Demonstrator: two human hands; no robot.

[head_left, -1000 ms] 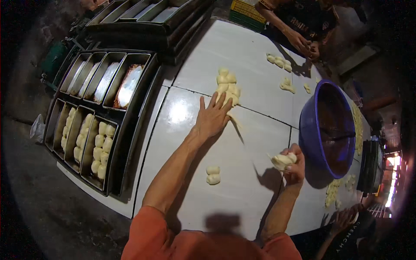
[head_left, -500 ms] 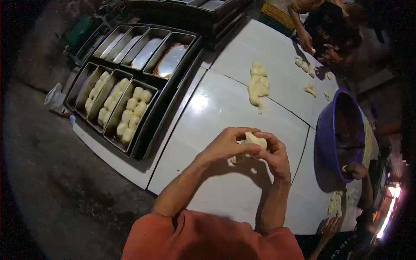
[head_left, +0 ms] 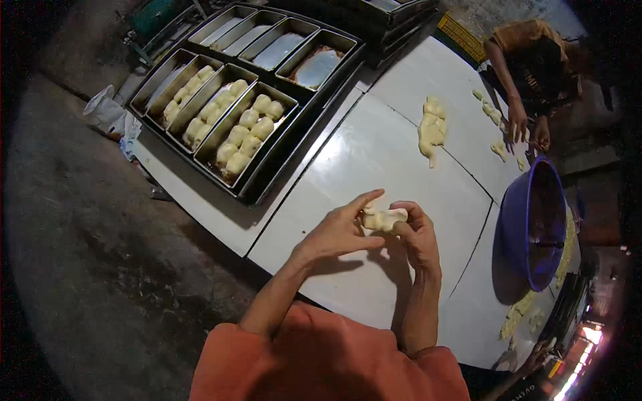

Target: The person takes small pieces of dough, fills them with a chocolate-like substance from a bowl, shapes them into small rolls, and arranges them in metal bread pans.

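My right hand (head_left: pixel 419 244) pinches a lump of pale dough (head_left: pixel 380 219) in front of me, above the white tiled table (head_left: pixel 321 281). At the lump's left end, my left hand (head_left: pixel 338 234) has its thumb and index finger spread apart; whether its fingertips touch the dough is unclear. A flattened cluster of dough (head_left: pixel 431 131) lies farther forward on the tiles. On the left, a rack of oblong metal tins (head_left: pixel 281 97) stands on the table, several holding rows of dough balls (head_left: pixel 244 134).
A large purple tub (head_left: pixel 518 227) stands at the right, with dough scraps (head_left: pixel 515 314) near it. Stacked pans (head_left: pixel 394 33) and a yellow crate (head_left: pixel 461 37) are at the back. Another person (head_left: pixel 535 73) reaches over small dough pieces (head_left: pixel 491 113) at the far edge.
My left hand has left the dough cluster, met my right hand round the lump, and now spread its fingers. The view has shifted. The co-worker's hands have moved down to the table.
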